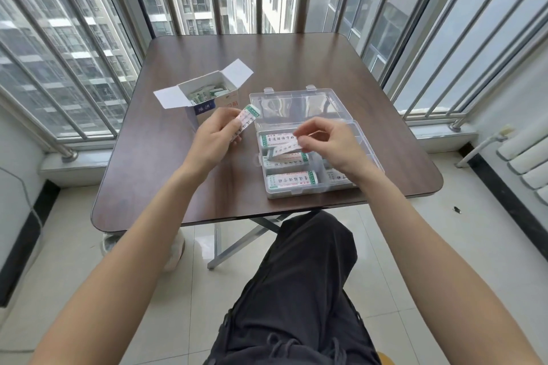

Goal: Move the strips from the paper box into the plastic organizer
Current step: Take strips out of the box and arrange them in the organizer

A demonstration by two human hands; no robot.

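An open white paper box [221, 98] with blue print stands on the brown table [296, 62]; several strips show inside it. To its right lies a clear plastic organizer [367, 154], lid folded back, with strips lying in its left compartments. My left hand [212, 142] grips a small stack of white-and-green strips [247, 117] between box and organizer. My right hand [329, 142] pinches a single strip [286, 149] just above the organizer's left compartments. The organizer's right compartments are mostly hidden by my right hand.
The organizer's open lid [296, 104] lies flat behind it. The table sits in a corner of barred windows [89, 68]. A radiator [525, 160] stands at the right. My dark-trousered leg [299, 290] is below the table's near edge.
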